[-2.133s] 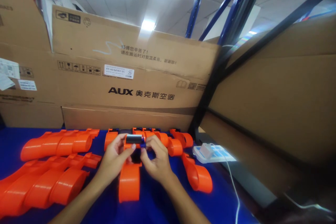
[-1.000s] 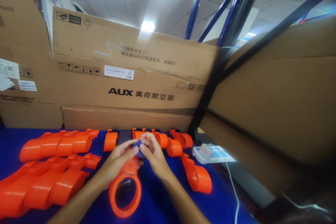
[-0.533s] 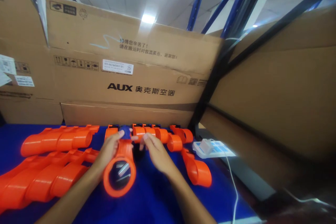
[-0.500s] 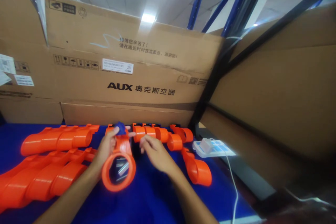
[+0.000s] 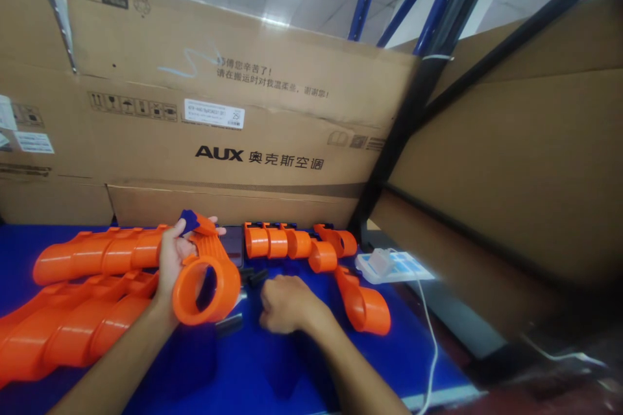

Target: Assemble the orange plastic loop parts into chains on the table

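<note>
The left hand (image 5: 171, 258) grips an orange ring part (image 5: 207, 277); the right hand (image 5: 285, 303) rests curled on the blue table (image 5: 272, 369).

Blue table (image 5: 302, 369), orange housings (image 5: 87, 324), perhaps rollers (image 5: 228, 323)

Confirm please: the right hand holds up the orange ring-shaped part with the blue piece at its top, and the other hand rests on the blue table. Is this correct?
Not quite. In the head view it is the left hand that holds up the orange ring-shaped part with the blue piece at its top. The right hand is the one resting low on the blue table.
</note>
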`<state>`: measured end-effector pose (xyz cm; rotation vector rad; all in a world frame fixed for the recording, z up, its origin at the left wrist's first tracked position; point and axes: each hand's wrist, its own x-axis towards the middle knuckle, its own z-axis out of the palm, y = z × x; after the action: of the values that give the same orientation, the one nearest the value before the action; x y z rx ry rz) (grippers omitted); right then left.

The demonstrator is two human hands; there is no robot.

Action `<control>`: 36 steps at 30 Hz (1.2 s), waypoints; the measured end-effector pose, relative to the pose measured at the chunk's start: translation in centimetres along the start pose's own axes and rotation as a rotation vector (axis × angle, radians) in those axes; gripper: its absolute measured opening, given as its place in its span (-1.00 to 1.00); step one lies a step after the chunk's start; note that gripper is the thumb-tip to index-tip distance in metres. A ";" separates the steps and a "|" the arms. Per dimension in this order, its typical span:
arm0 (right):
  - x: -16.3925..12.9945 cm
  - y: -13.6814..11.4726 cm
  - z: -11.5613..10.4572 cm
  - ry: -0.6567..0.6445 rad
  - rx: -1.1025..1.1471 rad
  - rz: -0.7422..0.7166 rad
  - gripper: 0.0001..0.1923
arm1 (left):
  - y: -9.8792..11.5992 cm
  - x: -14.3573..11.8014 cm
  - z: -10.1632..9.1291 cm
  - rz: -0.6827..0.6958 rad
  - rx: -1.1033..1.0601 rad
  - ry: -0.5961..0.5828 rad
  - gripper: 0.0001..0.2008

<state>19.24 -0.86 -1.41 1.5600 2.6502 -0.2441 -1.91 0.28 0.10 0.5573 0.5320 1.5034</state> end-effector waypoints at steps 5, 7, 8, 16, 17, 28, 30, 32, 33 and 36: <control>0.6 1.9 -0.9 0.210 0.093 0.135 -0.88 | -0.4 0.1 0.0 -0.030 0.027 0.012 -0.51; 1.0 2.6 -1.3 0.301 0.194 0.173 -0.84 | -0.9 0.1 0.2 -0.065 0.046 -0.006 -0.52; 1.2 2.9 -1.5 0.340 0.247 0.192 -0.82 | -1.2 0.1 0.4 -0.079 0.062 -0.019 -0.52; 0.3 2.2 -0.8 -0.059 0.670 -0.255 -0.90 | -2.8 -0.5 1.2 -0.074 0.120 -0.092 -0.56; 0.3 1.8 -0.5 -0.118 0.692 -0.330 -0.89 | -2.8 -0.4 1.1 -0.058 0.117 -0.083 -0.56; 0.5 0.7 -0.1 -0.073 0.636 -0.363 -0.83 | -1.7 0.0 0.3 -0.098 0.053 -0.044 -0.49; 0.4 0.8 -0.3 -0.045 0.625 -0.305 -0.84 | -1.8 0.1 0.3 -0.096 0.058 -0.024 -0.50; 0.5 0.7 -0.3 -0.007 0.614 -0.273 -0.82 | -1.8 0.2 0.4 -0.094 0.062 -0.020 -0.48; 0.6 0.6 -0.2 0.010 0.611 -0.273 -0.80 | -1.8 0.3 0.4 -0.095 0.064 -0.020 -0.47; 0.8 0.4 0.1 0.029 0.603 -0.292 -0.76 | -1.8 0.3 0.4 -0.102 0.072 -0.020 -0.47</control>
<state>19.17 0.02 -1.63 1.2635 2.9880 -1.1301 -0.27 0.57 -0.79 0.5917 0.5920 1.3852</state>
